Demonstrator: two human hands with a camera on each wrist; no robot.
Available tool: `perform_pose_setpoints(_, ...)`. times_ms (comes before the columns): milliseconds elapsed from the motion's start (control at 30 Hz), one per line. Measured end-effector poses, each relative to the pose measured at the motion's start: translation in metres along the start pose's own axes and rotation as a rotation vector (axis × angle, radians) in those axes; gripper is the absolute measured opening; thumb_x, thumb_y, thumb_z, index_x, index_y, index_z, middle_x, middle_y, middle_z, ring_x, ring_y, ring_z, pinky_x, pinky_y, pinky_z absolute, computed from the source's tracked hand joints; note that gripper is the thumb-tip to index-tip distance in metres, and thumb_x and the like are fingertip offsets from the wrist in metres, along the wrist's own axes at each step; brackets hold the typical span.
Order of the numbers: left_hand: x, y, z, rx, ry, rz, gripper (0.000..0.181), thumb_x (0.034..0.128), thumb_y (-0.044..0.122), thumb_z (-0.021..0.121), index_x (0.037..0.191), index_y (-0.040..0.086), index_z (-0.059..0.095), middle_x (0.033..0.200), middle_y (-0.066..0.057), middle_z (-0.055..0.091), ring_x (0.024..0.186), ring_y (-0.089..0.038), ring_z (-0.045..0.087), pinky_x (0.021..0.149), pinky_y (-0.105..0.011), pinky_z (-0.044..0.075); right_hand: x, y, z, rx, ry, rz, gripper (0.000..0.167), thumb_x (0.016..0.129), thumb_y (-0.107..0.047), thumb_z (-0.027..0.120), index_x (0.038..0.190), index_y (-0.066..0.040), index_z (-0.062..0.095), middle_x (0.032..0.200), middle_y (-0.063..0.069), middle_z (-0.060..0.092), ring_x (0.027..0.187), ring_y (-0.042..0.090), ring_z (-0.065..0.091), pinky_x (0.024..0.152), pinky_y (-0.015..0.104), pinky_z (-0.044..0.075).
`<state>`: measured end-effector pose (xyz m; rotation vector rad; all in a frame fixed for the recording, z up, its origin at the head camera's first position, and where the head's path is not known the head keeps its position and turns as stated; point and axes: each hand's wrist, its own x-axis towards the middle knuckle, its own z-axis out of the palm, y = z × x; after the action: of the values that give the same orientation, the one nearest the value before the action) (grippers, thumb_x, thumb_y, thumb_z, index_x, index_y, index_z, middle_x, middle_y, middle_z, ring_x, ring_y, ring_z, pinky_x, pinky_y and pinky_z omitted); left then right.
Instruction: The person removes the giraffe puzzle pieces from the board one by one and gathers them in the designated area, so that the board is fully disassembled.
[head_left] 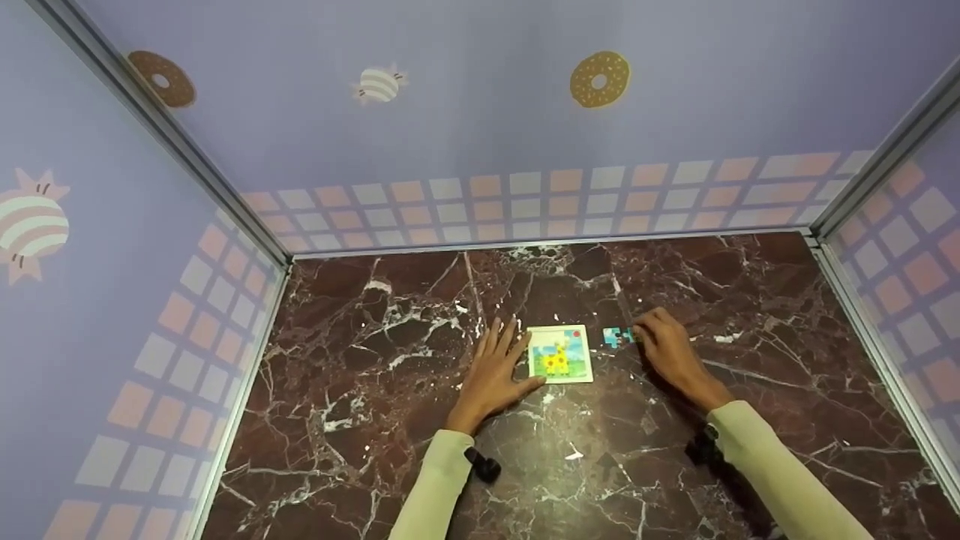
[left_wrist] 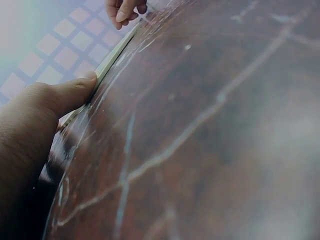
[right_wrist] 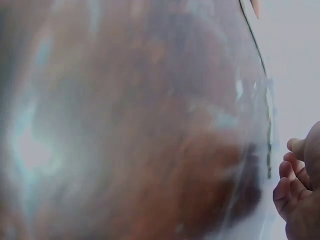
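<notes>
A square, pale-framed puzzle board [head_left: 537,339] lies flat on the table, showing a yellow giraffe on a green and blue scene. My left hand [head_left: 491,375] is spread at its left side, with fingers straight, the index fingertip at the left edge and the thumb at the front edge. In the left wrist view the thumb [left_wrist: 75,92] touches the board's rim. To the right of the board are small blue puzzle pieces [head_left: 613,337]. My right hand [head_left: 670,352] has curled fingers and pinches the rightmost piece, which the fingertips partly hide.
The dark red marble table [head_left: 360,420] has white veins. Purple panels with pastel squares enclose it at the back [head_left: 480,135], left [head_left: 97,300] and right [head_left: 915,247]. Dark wrist cameras [head_left: 486,466] sit on the pale sleeves.
</notes>
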<state>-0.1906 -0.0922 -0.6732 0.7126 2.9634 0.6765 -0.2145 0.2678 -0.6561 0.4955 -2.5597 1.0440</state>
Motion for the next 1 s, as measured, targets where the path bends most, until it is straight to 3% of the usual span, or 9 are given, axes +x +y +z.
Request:
perform_pose_setpoints(200,0.0,0.001,0.0,-0.003,0.006,0.007,0.097,0.0989,0.077,0.062,0.174,0.02,0.037,0.184,-0.011,0.016,0.171,-0.04,0.002,0.138,-0.058,0.007,0.007,-0.017,0.004,0.039,-0.072,-0.02,0.015,0.103,0.01,0.068,0.113,0.007,0.079,0.104,0.017,0.069,0.095,0.033,0.07,0.082,0.051,0.06)
perform_pose_setpoints(400,0.0,0.0,0.0,0.025,0.012,0.024,0.097,0.0991,0.077,0.06,0.174,0.019,0.038,0.184,-0.013,0.018,0.17,-0.042,0.004,0.138,-0.057,0.007,0.013,-0.03,0.014,0.018,-0.173,-0.029,0.029,0.096,0.015,0.064,0.118,0.004,0.079,0.109,0.019,0.072,0.101,0.034,0.069,0.089,0.054,0.061)
perform_pose_setpoints(667,-0.001,0.001,-0.002,-0.018,-0.008,-0.003,0.096,0.1004,0.075,0.062,0.175,0.022,0.034,0.185,-0.011,0.015,0.171,-0.039,0.001,0.138,-0.059,0.007,0.016,-0.041,0.032,-0.026,-0.241,-0.092,0.021,0.105,0.008,0.062,0.119,0.003,0.077,0.104,0.015,0.066,0.098,0.033,0.065,0.087,0.052,0.059)
perform_pose_setpoints(867,-0.002,0.002,-0.002,-0.007,-0.009,0.002,0.096,0.1007,0.076,0.06,0.175,0.022,0.034,0.185,-0.011,0.015,0.171,-0.039,0.001,0.138,-0.058,0.006,0.018,-0.047,0.04,-0.024,-0.251,-0.138,0.014,0.105,-0.004,0.073,0.118,-0.003,0.078,0.103,0.009,0.06,0.094,0.027,0.057,0.079,0.045,0.051)
perform_pose_setpoints(1000,-0.002,0.001,-0.002,0.0,-0.011,0.001,0.096,0.1007,0.077,0.06,0.176,0.023,0.033,0.185,-0.01,0.015,0.171,-0.038,0.0,0.138,-0.059,0.006,0.021,-0.051,0.04,-0.025,-0.277,-0.123,0.022,0.1,-0.014,0.083,0.118,-0.004,0.077,0.104,0.01,0.06,0.095,0.028,0.055,0.08,0.045,0.049)
